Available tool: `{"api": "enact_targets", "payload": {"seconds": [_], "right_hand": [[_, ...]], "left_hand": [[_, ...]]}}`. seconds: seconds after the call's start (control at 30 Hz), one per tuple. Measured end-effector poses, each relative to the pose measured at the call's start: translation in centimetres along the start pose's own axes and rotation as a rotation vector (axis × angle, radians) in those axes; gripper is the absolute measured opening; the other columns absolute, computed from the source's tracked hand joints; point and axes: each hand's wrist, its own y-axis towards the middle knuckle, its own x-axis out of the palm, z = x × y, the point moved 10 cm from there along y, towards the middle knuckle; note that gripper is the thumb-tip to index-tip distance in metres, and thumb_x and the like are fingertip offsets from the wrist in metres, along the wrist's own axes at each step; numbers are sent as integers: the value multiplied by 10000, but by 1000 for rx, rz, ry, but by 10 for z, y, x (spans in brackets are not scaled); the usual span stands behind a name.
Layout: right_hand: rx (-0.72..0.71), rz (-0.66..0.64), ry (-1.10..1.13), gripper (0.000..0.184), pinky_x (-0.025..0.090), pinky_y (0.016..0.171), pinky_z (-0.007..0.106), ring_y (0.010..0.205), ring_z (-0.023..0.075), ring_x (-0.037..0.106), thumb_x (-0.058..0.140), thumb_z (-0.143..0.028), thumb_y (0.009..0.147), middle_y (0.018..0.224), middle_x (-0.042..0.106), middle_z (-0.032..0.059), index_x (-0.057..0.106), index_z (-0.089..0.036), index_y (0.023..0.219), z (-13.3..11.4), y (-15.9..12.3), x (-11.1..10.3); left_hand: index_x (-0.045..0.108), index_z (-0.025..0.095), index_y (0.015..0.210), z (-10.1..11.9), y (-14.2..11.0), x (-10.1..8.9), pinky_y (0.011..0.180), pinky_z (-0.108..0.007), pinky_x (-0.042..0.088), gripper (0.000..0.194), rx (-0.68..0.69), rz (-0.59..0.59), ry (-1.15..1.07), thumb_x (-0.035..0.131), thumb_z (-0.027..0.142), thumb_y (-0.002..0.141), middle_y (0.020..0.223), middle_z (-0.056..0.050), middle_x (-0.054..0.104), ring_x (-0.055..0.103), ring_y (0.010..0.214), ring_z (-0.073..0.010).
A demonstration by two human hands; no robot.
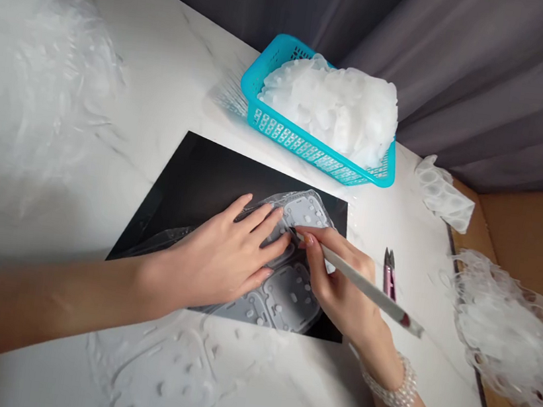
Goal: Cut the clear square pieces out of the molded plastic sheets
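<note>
A translucent molded sheet (pixel 294 296) with rounded panels and small raised bumps lies partly on a black mat (pixel 206 168) and partly over the white table toward me. My left hand (pixel 230 251) rests flat on the sheet, fingers spread, holding nothing. In my right hand (pixel 341 279) is a slim white pen-like tool (pixel 365 286), pinched between thumb and fingers. Its dark tip meets the sheet just beside my left fingertips. I cannot make out what kind of tip it is. My right wrist wears a pearl bracelet (pixel 400 384).
Behind the mat stands a turquoise basket (pixel 290 139) heaped with translucent white pieces. Small pink-handled snippers (pixel 391 276) lie to the right. Trimmed clear scraps (pixel 505 328) hang over a cardboard box (pixel 538 232) at the table's right edge. A pile of clear plastic (pixel 37 86) sits at left.
</note>
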Motion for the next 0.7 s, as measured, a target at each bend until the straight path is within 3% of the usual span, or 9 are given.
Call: {"api": "enact_targets", "payload": {"seconds": [0.17,0.37,0.57,0.7], "right_hand": [[-72,38,-35,215,599,800,328,966,201,718,477,-111,968,1063,725,102,630,-194,1092,-3,-17,1],[-310,78,-191,299,594,883,395,1110,255,673,488,-92,957,1033,719,138,604,-158,1224,-13,-20,19],[-245,67,-220,342,558,940,459,1178,288,619,478,-139,971,1204,663,182,593,-160,1292,-5,-14,25],[-272,-30,-320,361,487,1024,528,1285,318,549,409,-146,999,1332,614,200,572,-109,1319,-6,-10,35]], "left_hand": [[453,96,1431,1,1,-1,1095,-568,349,515,13,1,17,333,360,1006,1480,-240,455,441,1362,-384],[511,100,1378,1,0,1,1112,-561,330,494,5,19,-5,318,368,1010,1481,-219,464,425,1376,-371],[521,95,1376,-1,-1,3,1103,-576,337,514,-6,19,-6,312,377,1000,1480,-221,465,418,1378,-365],[511,92,1402,-2,-3,6,1116,-582,319,525,-14,20,-23,317,362,996,1497,-226,440,415,1384,-369]]}}
